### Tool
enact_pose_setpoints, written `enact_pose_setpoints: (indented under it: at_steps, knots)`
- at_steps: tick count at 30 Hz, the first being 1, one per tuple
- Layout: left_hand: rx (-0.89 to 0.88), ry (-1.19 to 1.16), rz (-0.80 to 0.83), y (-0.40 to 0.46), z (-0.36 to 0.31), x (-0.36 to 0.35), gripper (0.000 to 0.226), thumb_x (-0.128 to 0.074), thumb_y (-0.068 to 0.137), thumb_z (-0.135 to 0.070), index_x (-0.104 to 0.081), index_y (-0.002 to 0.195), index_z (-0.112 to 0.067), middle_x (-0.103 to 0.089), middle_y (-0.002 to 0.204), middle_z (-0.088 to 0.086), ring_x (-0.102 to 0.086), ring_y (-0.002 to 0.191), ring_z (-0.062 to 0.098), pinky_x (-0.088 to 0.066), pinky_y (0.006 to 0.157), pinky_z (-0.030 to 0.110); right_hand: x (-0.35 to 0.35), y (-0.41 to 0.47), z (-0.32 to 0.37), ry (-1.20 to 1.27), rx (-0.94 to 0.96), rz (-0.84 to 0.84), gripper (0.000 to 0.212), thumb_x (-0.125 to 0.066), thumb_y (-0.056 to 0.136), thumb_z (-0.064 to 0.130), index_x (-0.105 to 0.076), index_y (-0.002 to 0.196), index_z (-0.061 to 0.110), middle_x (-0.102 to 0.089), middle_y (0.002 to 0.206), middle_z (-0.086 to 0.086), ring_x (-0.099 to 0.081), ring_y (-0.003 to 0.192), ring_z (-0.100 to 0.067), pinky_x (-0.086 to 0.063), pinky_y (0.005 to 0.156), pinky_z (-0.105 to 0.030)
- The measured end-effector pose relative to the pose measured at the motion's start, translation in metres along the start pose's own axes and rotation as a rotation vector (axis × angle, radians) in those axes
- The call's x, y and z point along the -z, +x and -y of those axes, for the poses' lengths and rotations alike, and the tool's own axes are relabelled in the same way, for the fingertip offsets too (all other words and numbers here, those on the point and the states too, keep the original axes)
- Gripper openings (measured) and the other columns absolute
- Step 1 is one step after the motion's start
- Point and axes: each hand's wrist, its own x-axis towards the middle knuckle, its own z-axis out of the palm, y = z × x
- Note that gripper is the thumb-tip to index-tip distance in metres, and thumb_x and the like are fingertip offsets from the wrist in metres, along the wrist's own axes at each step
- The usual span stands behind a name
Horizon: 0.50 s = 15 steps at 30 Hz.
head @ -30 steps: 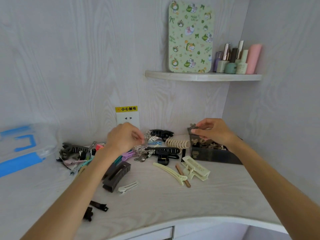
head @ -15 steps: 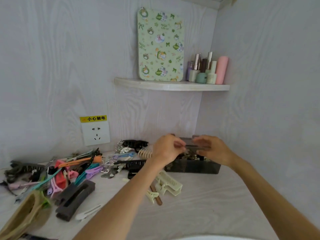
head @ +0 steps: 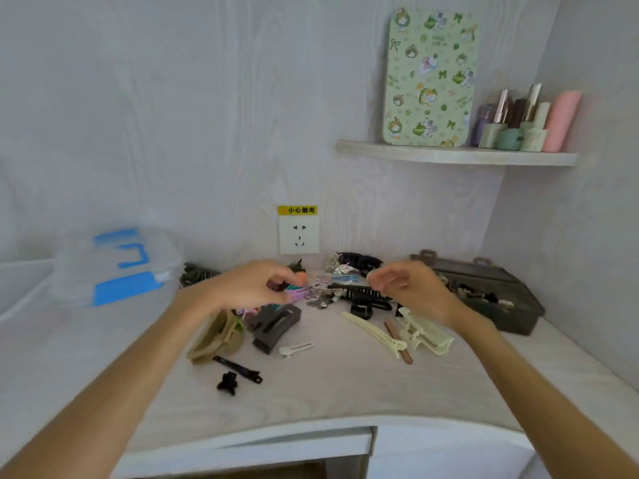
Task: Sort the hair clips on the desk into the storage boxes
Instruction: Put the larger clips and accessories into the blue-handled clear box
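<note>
Both hands had left the dark storage box point(head: 515, 307) at three o'clock for the clip pile point(head: 321, 288).
Left hand point(head: 249, 285) pinched colourful clips; right hand point(head: 404, 288) hovered, fingers loosely curled, empty. Better to lift one clip cleanly, since the tangled neighbours could drag along.

Soft even daylight; slight blur; wide-angle distortion
</note>
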Motion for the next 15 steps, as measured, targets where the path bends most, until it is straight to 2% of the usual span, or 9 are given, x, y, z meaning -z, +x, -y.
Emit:
enact_pose_setpoints:
  at_steps: [2,4,7,9,11,13,15]
  knots:
    - [0.021,0.027,-0.028,-0.029,0.022,0.004,0.03,-0.058,0.091,-0.024,-0.061,0.12,-0.028,-0.06,0.115,-0.015,-0.057,0.107,0.003,-0.042,0.096,0.02,-0.028,0.004,0.018,-0.02,0.015,0.089,0.022,-0.056,0.086,-0.004,-0.07,0.095,0.01,-0.068,0.085,-0.004,-0.063,0.076,-0.011,-0.052,0.074,-0.019]
    - [0.018,0.029,-0.045,-0.054,0.041,0.002,0.029,-0.057,0.091,-0.028,-0.061,0.12,-0.029,-0.06,0.118,-0.016,-0.054,0.111,0.0,-0.037,0.088,0.006,-0.054,0.004,0.031,-0.083,0.057,0.168,0.019,-0.059,0.086,0.003,-0.07,0.097,0.014,-0.07,0.091,-0.003,-0.064,0.078,-0.011,-0.053,0.076,-0.022]
    - [-0.028,0.009,-0.123,-0.088,0.062,-0.009,0.034,-0.064,0.082,-0.042,-0.061,0.116,-0.038,-0.055,0.121,-0.026,-0.045,0.115,-0.01,-0.028,0.091,-0.003,-0.084,-0.005,0.046,-0.184,0.124,0.27,0.017,-0.063,0.086,0.016,-0.068,0.101,0.022,-0.067,0.097,0.006,-0.063,0.085,-0.01,-0.054,0.078,-0.029]
    - [-0.057,0.033,-0.209,-0.108,0.072,-0.02,0.04,-0.066,0.068,-0.064,-0.065,0.102,-0.044,-0.055,0.116,-0.03,-0.04,0.114,-0.014,-0.026,0.094,0.001,-0.101,-0.014,0.057,-0.185,0.163,0.284,0.015,-0.065,0.084,0.019,-0.069,0.098,0.021,-0.068,0.096,0.006,-0.062,0.083,-0.011,-0.054,0.075,-0.031]
    - [-0.044,0.088,-0.235,-0.119,0.078,-0.032,0.053,-0.059,0.056,-0.079,-0.064,0.099,-0.049,-0.052,0.107,-0.032,-0.04,0.108,-0.011,-0.033,0.092,0.012,-0.117,-0.021,0.07,-0.171,0.184,0.31,0.013,-0.065,0.084,0.024,-0.069,0.096,0.023,-0.068,0.094,0.005,-0.061,0.08,-0.012,-0.053,0.073,-0.034]
    - [-0.02,0.133,-0.215,-0.12,0.071,-0.043,0.056,-0.059,0.058,-0.079,-0.06,0.105,-0.05,-0.049,0.105,-0.033,-0.043,0.102,-0.007,-0.039,0.087,0.02,-0.128,-0.023,0.074,-0.2,0.207,0.307,0.017,-0.061,0.087,0.025,-0.066,0.103,0.024,-0.065,0.099,0.005,-0.059,0.083,-0.012,-0.052,0.074,-0.034]
    - [-0.003,0.173,-0.269,-0.118,0.064,-0.052,0.048,-0.062,0.067,-0.069,-0.06,0.109,-0.045,-0.05,0.106,-0.029,-0.046,0.101,-0.004,-0.04,0.082,0.021,-0.141,-0.023,0.078,-0.311,0.297,0.202,0.022,-0.055,0.089,0.016,-0.062,0.109,0.023,-0.061,0.106,0.003,-0.056,0.091,-0.014,-0.05,0.075,-0.035]
